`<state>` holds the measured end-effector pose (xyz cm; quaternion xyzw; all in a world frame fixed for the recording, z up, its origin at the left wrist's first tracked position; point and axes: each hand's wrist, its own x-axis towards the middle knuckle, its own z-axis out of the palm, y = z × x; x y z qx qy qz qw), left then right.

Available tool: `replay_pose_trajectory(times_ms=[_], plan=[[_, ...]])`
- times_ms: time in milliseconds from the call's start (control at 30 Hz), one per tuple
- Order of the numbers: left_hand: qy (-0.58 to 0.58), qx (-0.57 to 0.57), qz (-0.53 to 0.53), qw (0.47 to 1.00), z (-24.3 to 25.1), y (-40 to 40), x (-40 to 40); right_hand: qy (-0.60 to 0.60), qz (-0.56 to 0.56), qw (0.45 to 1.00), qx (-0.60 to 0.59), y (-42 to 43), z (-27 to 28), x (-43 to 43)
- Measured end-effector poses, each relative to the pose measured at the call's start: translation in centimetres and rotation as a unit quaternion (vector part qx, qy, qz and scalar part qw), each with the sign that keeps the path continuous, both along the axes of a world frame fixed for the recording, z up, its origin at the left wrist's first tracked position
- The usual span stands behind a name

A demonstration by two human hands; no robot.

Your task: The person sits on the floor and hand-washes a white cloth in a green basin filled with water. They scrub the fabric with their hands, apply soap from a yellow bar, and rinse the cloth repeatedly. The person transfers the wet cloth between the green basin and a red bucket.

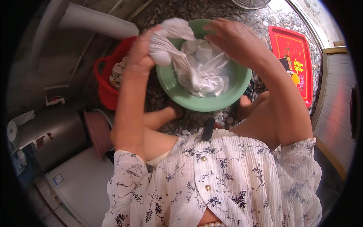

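Bunched in my left hand is one end of a wet white cloth, raised over the left rim of a round green plastic basin. The rest of the cloth drapes down into the basin, in cloudy water. A pale rounded lump shows below my left hand; blur hides whether it is part of the cloth. My right hand hovers over the far right side of the basin. Its fingers are bent and apart, with nothing visible between them, and its skin looks wet.
A red plastic basket with patterned fabric stands left of the basin, near a white pedestal. To the right, a red tray lies on the pebble-patterned floor. A pinkish basin leans at lower left.
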<state>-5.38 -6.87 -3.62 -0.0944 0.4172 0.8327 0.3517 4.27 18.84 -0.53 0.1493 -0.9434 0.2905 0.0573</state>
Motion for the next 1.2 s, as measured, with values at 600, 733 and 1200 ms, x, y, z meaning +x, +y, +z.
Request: replay_pose_trajectory(times_ms=[600,733,1200], plan=[[0.484,-0.678,-0.158,0.529,-17.8,-0.2,-1.0,-0.037,-0.05,0.997,0.05,1.9,-1.5,-0.1],[0.49,-0.687,-0.228,0.486,-21.4,2.1,1.7,-0.025,-0.056,0.997,0.051,2.2,-0.4,1.4],[0.459,-0.59,-0.551,0.372,-23.6,-0.9,11.4,-0.12,-0.053,0.987,0.098,1.6,4.7,3.8]])
